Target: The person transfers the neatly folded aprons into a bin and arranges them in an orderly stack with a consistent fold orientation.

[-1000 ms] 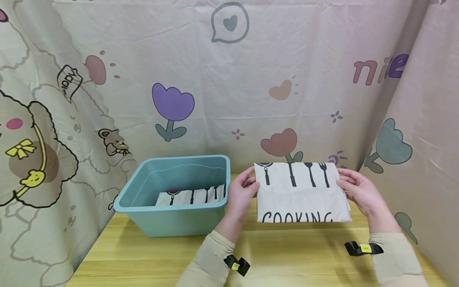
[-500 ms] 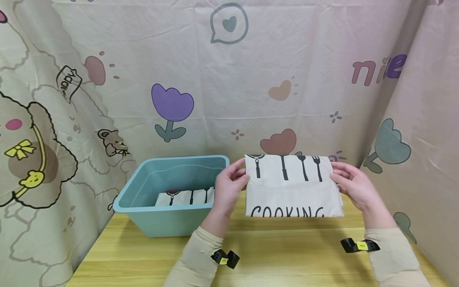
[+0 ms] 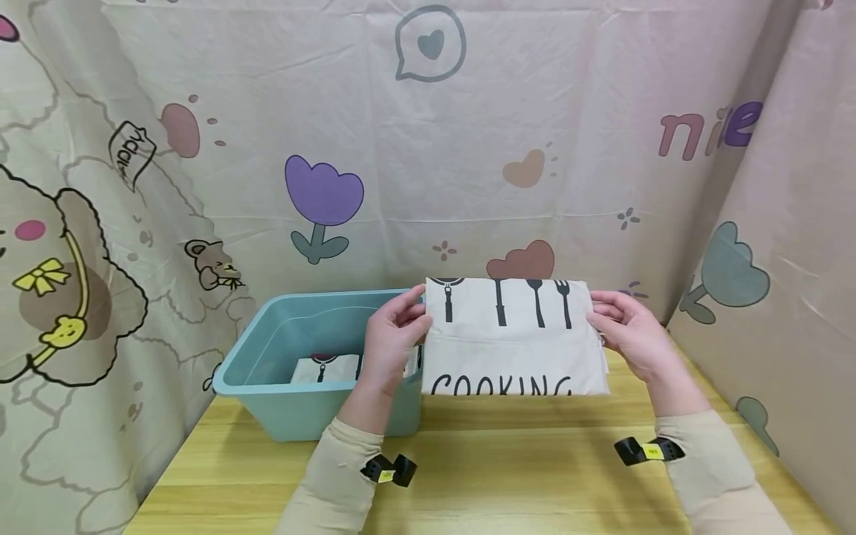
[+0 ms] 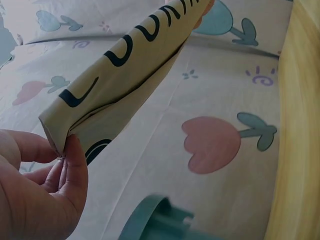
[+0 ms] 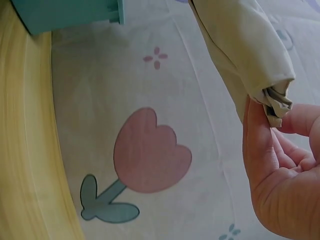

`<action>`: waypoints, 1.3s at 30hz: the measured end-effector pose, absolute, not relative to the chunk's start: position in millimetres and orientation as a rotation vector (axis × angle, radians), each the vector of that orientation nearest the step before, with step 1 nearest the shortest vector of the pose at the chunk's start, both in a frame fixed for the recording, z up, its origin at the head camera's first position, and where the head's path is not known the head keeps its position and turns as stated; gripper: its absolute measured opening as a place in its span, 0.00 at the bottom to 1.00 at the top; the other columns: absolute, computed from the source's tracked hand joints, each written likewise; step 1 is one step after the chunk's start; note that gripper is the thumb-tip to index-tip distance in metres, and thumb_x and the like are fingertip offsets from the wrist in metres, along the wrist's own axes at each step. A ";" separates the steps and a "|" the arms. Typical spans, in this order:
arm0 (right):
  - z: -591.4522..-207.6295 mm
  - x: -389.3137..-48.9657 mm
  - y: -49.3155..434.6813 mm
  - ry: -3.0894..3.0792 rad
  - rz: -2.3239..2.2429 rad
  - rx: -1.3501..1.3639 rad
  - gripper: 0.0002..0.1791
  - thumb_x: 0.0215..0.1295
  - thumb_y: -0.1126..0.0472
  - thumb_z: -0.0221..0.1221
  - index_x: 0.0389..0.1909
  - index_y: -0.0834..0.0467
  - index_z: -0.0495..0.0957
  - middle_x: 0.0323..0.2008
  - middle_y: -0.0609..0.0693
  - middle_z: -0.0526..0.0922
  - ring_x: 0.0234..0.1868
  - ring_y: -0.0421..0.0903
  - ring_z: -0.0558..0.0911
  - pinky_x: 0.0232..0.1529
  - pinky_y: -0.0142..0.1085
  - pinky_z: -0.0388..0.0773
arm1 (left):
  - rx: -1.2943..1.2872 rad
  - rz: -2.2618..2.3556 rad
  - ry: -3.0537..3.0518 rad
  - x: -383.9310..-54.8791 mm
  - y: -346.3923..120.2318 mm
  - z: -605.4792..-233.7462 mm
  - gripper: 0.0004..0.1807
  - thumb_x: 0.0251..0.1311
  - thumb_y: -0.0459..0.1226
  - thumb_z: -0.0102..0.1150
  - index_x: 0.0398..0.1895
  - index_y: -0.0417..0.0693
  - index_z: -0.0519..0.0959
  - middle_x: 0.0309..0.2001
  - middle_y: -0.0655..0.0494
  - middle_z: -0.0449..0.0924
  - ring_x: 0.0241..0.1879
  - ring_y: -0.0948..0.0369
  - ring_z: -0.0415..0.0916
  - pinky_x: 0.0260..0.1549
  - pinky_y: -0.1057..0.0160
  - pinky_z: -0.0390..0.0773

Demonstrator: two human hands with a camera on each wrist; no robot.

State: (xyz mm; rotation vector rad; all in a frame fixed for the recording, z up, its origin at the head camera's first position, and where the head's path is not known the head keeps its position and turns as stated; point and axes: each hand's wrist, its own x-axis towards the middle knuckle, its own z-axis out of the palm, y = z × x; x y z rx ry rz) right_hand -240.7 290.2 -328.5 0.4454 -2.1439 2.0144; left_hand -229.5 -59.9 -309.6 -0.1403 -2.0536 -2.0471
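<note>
Between my two hands hangs a folded white cloth (image 3: 511, 345), printed with dark utensils and the word COOKING, held up above the table. My left hand (image 3: 391, 338) pinches its left edge, in front of the right part of a teal plastic bin (image 3: 321, 412). At the opposite edge, my right hand (image 3: 631, 334) pinches the cloth between thumb and fingers. The left wrist view shows the cloth's folded layers (image 4: 125, 65) caught at the fingertips. Inside the bin lies another folded white cloth (image 3: 328, 368) with a similar print, partly hidden by the bin's front wall and my left hand.
The bin stands at the left on a wooden table (image 3: 508, 475). Behind the table hangs a cartoon-printed curtain (image 3: 428, 148), which also closes in the left and right sides.
Both hands have carried the folded cloth leftward and slightly up, so its left edge now overlaps the bin's right side. The bin and the cloth in it have stayed put.
</note>
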 end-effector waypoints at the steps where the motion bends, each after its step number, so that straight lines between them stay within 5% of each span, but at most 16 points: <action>1: -327.9 -241.3 287.2 -2.144 2.019 0.442 0.14 0.71 0.69 0.57 0.55 0.59 0.71 0.38 0.41 0.82 0.36 0.37 0.80 0.33 0.29 0.80 | -0.136 -2.039 -2.059 -229.6 -62.6 -308.7 0.26 0.62 0.29 0.63 0.64 0.55 0.78 0.45 0.50 0.82 0.42 0.54 0.78 0.41 0.62 0.83; 14: -321.7 -252.3 247.1 -2.174 2.054 0.398 0.22 0.71 0.70 0.55 0.61 0.73 0.62 0.36 0.41 0.80 0.35 0.37 0.79 0.33 0.30 0.81 | -0.110 -2.002 -2.083 -234.6 -101.5 -299.3 0.26 0.64 0.28 0.61 0.65 0.53 0.77 0.47 0.46 0.80 0.44 0.54 0.76 0.38 0.65 0.82; 39: -318.2 -273.2 177.1 -2.164 2.132 0.387 0.23 0.69 0.72 0.54 0.62 0.73 0.62 0.34 0.43 0.79 0.31 0.36 0.78 0.29 0.29 0.78 | 0.014 -1.821 -2.266 -245.8 -169.7 -294.0 0.27 0.66 0.29 0.58 0.69 0.48 0.72 0.48 0.50 0.79 0.38 0.64 0.75 0.33 0.68 0.79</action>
